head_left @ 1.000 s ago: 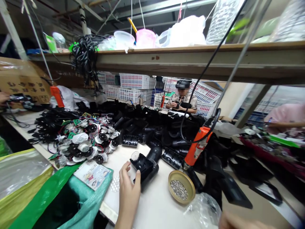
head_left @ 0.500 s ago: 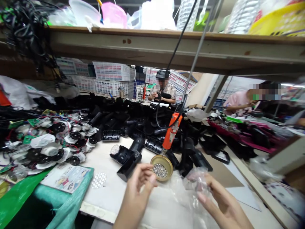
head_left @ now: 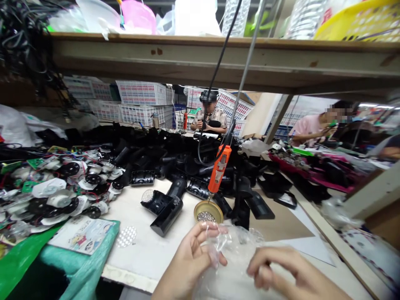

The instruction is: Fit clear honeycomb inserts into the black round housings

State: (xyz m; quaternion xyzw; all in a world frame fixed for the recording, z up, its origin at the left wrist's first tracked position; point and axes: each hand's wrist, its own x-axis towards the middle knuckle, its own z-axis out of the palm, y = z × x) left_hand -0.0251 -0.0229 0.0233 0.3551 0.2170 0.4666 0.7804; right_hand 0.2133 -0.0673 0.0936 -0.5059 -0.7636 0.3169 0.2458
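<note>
Hands both on a clear plastic bag at the near edge of the table: left hand pinches its left side, right hand grips the right. Bag sits between them, just in front of the brass dish of screws.

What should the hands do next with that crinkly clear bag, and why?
Probably pull the clear plastic bag open at its top. The left hand and the right hand both pinch it, and it looks crumpled and closed. It sits just in front of the brass dish of small screws under the hanging orange screwdriver.
</note>
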